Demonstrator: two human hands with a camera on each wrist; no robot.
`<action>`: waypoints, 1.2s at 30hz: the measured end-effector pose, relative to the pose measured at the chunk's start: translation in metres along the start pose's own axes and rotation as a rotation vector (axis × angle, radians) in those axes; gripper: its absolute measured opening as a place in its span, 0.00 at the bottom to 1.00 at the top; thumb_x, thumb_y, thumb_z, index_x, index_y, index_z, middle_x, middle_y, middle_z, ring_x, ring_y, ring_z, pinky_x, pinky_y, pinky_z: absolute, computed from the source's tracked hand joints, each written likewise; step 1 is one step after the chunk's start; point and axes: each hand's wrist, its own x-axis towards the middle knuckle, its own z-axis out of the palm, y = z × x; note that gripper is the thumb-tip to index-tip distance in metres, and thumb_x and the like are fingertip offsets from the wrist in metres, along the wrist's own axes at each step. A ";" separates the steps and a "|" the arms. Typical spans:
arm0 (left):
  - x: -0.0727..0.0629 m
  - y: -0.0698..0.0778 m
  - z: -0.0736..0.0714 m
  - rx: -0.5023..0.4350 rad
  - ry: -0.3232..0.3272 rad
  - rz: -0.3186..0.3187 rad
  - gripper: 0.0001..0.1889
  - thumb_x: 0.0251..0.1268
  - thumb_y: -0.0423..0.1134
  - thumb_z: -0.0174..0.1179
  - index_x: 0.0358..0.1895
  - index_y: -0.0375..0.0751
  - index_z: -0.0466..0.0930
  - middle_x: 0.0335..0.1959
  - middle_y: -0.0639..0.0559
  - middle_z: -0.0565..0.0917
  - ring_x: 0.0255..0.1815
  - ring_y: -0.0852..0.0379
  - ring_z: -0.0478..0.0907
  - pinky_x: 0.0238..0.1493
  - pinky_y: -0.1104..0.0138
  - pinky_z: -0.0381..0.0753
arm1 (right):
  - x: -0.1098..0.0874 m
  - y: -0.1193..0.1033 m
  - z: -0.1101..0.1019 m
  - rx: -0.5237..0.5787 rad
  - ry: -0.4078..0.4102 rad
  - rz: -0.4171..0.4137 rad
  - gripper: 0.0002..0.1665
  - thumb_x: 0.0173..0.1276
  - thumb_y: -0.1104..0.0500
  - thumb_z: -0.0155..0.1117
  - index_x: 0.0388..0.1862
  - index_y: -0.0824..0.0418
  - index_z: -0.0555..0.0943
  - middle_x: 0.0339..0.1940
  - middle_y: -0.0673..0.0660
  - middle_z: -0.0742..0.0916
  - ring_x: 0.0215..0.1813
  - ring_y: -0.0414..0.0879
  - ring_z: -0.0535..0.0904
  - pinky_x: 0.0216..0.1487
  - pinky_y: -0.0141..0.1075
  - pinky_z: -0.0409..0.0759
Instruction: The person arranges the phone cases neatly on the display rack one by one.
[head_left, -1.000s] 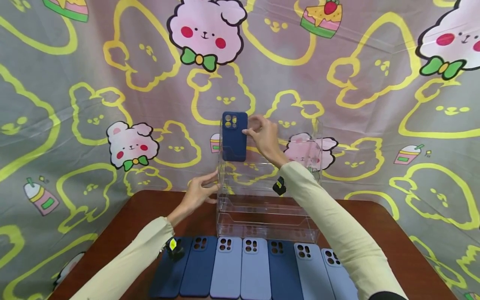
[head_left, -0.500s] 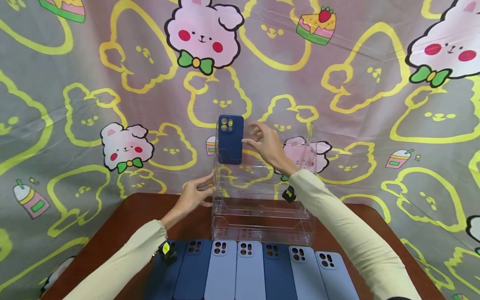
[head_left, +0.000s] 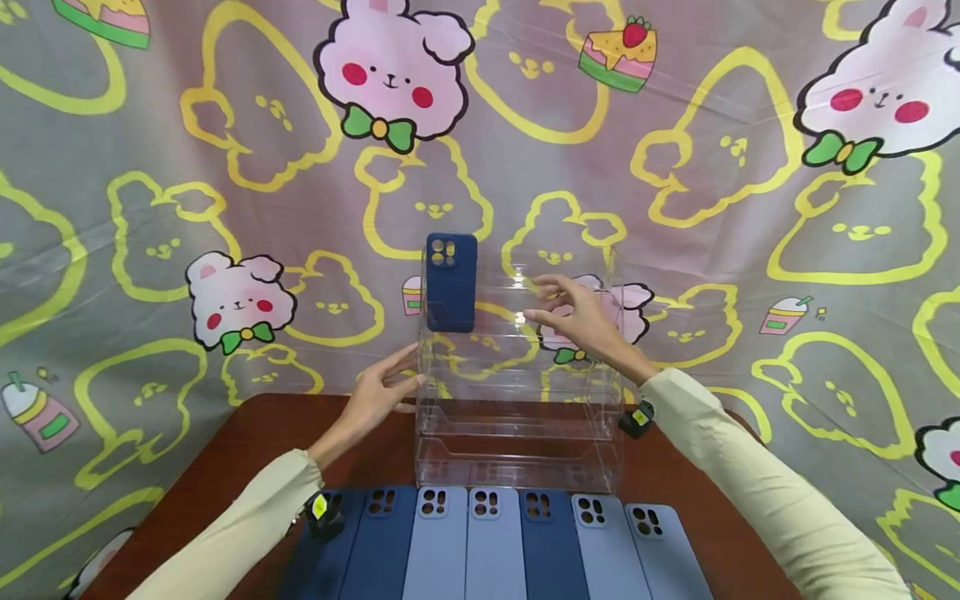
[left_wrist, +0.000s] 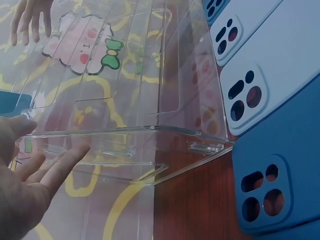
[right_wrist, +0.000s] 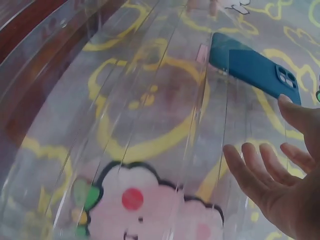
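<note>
A dark blue phone case (head_left: 452,287) stands upright in the top left of a clear tiered display rack (head_left: 517,462). In the head view my right hand (head_left: 581,317) is apart from that case, in front of the rack's upper tiers, fingers relaxed and holding nothing. At the rack's left side is my left hand (head_left: 375,396), its fingertips right at the clear side wall. The left wrist view shows the left hand (left_wrist: 30,185) with fingers extended along the rack's edge. In the right wrist view the right hand's fingers (right_wrist: 262,172) are spread, with the upright case (right_wrist: 250,65) beyond them.
A row of several phone cases (head_left: 495,542), dark blue and light blue, lies flat on the brown wooden table (head_left: 225,467) in front of the rack. Behind hangs a patterned cloth (head_left: 540,167) with cartoon bears. Each wrist wears a small black camera (head_left: 637,418).
My right hand has moved right and down, away from the upright dark blue case, which stays in the top tier. The left hand stays at the rack's side. The head view has shifted slightly.
</note>
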 end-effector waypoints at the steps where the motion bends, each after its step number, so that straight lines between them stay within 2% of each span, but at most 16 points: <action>1: 0.000 0.000 0.000 0.000 0.002 0.002 0.34 0.76 0.35 0.64 0.82 0.46 0.63 0.76 0.31 0.71 0.64 0.32 0.80 0.46 0.50 0.94 | -0.003 0.001 -0.004 -0.007 -0.014 -0.010 0.36 0.72 0.53 0.74 0.75 0.60 0.74 0.62 0.67 0.83 0.57 0.59 0.84 0.50 0.52 0.90; 7: 0.000 0.001 0.000 0.004 0.017 0.012 0.34 0.77 0.34 0.63 0.82 0.47 0.64 0.76 0.32 0.71 0.64 0.32 0.80 0.47 0.48 0.94 | -0.021 0.006 -0.017 -0.050 -0.070 -0.014 0.36 0.73 0.55 0.73 0.75 0.62 0.72 0.59 0.66 0.84 0.59 0.59 0.84 0.60 0.55 0.88; 12: 0.001 0.002 0.001 0.009 0.006 0.019 0.33 0.77 0.32 0.62 0.81 0.44 0.65 0.76 0.30 0.70 0.64 0.32 0.80 0.44 0.51 0.94 | -0.044 0.012 -0.030 -0.020 -0.028 0.042 0.33 0.75 0.55 0.71 0.75 0.59 0.73 0.62 0.65 0.85 0.61 0.58 0.84 0.62 0.55 0.86; 15: 0.003 0.001 0.002 -0.006 -0.010 0.023 0.33 0.76 0.30 0.62 0.81 0.43 0.64 0.76 0.30 0.69 0.64 0.31 0.80 0.43 0.53 0.95 | -0.061 0.015 -0.042 -0.045 0.015 0.062 0.32 0.74 0.56 0.71 0.74 0.58 0.74 0.63 0.65 0.84 0.60 0.59 0.84 0.60 0.55 0.87; 18: 0.003 0.001 0.002 -0.024 -0.016 0.025 0.33 0.76 0.29 0.61 0.81 0.42 0.64 0.77 0.29 0.68 0.64 0.30 0.79 0.42 0.54 0.95 | -0.076 0.020 -0.054 -0.089 0.040 0.093 0.32 0.74 0.55 0.72 0.74 0.59 0.74 0.62 0.65 0.84 0.58 0.60 0.85 0.55 0.48 0.89; 21: 0.004 0.001 0.001 -0.028 -0.015 0.024 0.33 0.76 0.27 0.61 0.81 0.42 0.64 0.76 0.28 0.69 0.64 0.29 0.79 0.41 0.55 0.95 | -0.092 0.028 -0.063 -0.116 0.058 0.116 0.33 0.73 0.54 0.72 0.73 0.60 0.75 0.63 0.66 0.84 0.56 0.58 0.86 0.49 0.34 0.88; 23: 0.005 0.002 0.000 -0.033 -0.025 0.018 0.33 0.76 0.27 0.61 0.80 0.42 0.65 0.76 0.28 0.69 0.64 0.28 0.79 0.42 0.54 0.95 | -0.102 0.034 -0.068 -0.117 0.080 0.119 0.32 0.73 0.56 0.73 0.72 0.63 0.75 0.62 0.67 0.84 0.54 0.52 0.87 0.46 0.28 0.88; 25: 0.007 0.003 0.000 -0.038 -0.047 0.011 0.33 0.76 0.28 0.62 0.80 0.42 0.65 0.76 0.28 0.69 0.65 0.28 0.78 0.43 0.52 0.95 | -0.113 0.039 -0.074 -0.121 0.109 0.130 0.31 0.73 0.57 0.72 0.70 0.66 0.76 0.62 0.69 0.84 0.50 0.42 0.87 0.43 0.26 0.88; 28: 0.010 0.005 0.000 -0.063 -0.077 -0.007 0.33 0.76 0.29 0.62 0.81 0.41 0.64 0.77 0.28 0.67 0.67 0.28 0.77 0.47 0.49 0.94 | -0.128 0.046 -0.081 -0.104 0.125 0.187 0.30 0.73 0.59 0.72 0.68 0.70 0.76 0.59 0.72 0.84 0.44 0.29 0.84 0.37 0.30 0.91; 30: 0.011 0.005 -0.001 -0.078 -0.089 -0.016 0.34 0.76 0.29 0.61 0.81 0.41 0.62 0.77 0.27 0.66 0.68 0.28 0.76 0.48 0.47 0.93 | -0.137 0.050 -0.083 -0.089 0.087 0.252 0.30 0.73 0.61 0.71 0.68 0.74 0.75 0.57 0.75 0.84 0.42 0.33 0.87 0.36 0.35 0.93; 34: 0.008 0.005 -0.007 -0.105 -0.096 -0.045 0.34 0.77 0.29 0.60 0.82 0.41 0.61 0.78 0.28 0.65 0.68 0.28 0.76 0.48 0.47 0.93 | -0.155 0.059 -0.080 -0.123 -0.056 0.384 0.31 0.72 0.62 0.72 0.65 0.78 0.73 0.53 0.78 0.84 0.45 0.55 0.90 0.34 0.43 0.94; 36: 0.007 0.006 -0.010 -0.109 -0.092 -0.053 0.34 0.78 0.30 0.60 0.82 0.41 0.61 0.78 0.29 0.66 0.68 0.28 0.75 0.48 0.47 0.93 | -0.163 0.064 -0.078 -0.151 -0.133 0.426 0.31 0.72 0.61 0.73 0.64 0.79 0.73 0.53 0.78 0.84 0.46 0.61 0.89 0.34 0.45 0.94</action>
